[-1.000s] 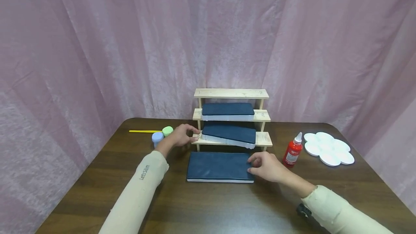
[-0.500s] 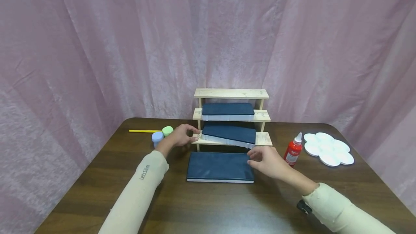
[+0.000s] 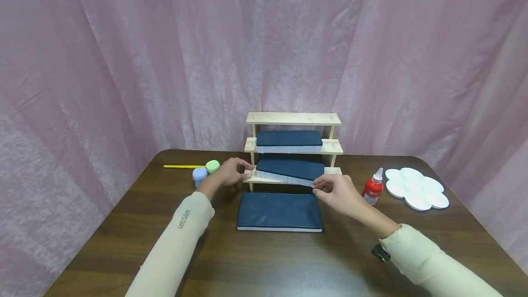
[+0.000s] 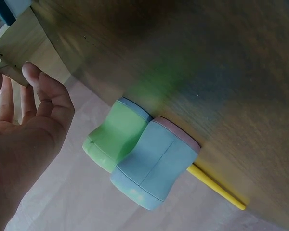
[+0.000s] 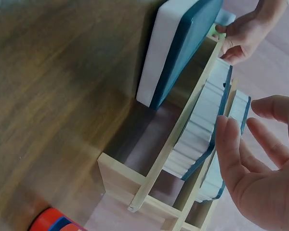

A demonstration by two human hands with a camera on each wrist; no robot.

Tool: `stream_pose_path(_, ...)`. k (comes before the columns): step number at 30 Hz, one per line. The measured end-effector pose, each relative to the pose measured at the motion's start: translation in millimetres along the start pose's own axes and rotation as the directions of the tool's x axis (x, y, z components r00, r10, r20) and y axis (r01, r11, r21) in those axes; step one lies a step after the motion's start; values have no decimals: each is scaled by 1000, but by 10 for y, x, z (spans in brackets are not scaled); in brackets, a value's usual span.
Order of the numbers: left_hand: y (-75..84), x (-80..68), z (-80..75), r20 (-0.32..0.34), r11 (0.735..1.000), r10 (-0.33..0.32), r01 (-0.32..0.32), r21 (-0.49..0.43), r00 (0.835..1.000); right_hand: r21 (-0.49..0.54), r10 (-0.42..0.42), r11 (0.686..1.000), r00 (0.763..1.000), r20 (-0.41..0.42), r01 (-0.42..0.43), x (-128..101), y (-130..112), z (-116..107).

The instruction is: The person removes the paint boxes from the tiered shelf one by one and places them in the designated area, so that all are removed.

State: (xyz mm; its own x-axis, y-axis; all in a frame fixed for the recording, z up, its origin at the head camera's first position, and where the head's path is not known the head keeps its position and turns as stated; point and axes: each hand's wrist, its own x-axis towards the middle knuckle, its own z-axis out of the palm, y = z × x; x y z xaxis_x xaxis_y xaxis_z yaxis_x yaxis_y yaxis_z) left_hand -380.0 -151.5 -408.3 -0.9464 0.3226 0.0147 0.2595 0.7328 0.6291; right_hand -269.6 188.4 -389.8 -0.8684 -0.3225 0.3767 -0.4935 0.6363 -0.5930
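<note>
1. Head view: The wooden rack (image 3: 294, 118) stands on the far middle of the surface (image 3: 264, 265). The skewed case (image 3: 290, 169) sits on the lower tier (image 3: 332, 171), its near right corner jutting past the tier's near edge. The left hand (image 3: 232, 171) pinches the tier's left end; the right hand (image 3: 340, 194) is at the jutting corner. The near case (image 3: 279, 211) lies flat on the surface; the red bottle (image 3: 373, 189) stands to the right.
2. Left wrist view: Thumb and fingers lie either side of the tier's end, apart from the green container (image 4: 118, 134) and blue container (image 4: 156, 161). Judged sound: this hold should steady the rack.
3. Right wrist view: Fingers are loosely bent and spread, with nothing seen between them; contact with the skewed case cannot be told. Recommended: take the corner lightly, support the overhang from below and turn it level, without lifting the left end.
</note>
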Motion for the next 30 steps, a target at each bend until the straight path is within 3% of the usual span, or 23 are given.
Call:
stream_pose_path(14, -6, 18, 21, -1, 1000, -19, 19, -16, 1000, -5, -27, 1000, 995, -94, 27, 171, 24, -142)
stream_pose_path(30, -7, 27, 28, -4, 1000, -19, 19, -5, 1000, -17, 9, 1000, 988, -156, -12, 431, 85, -181)
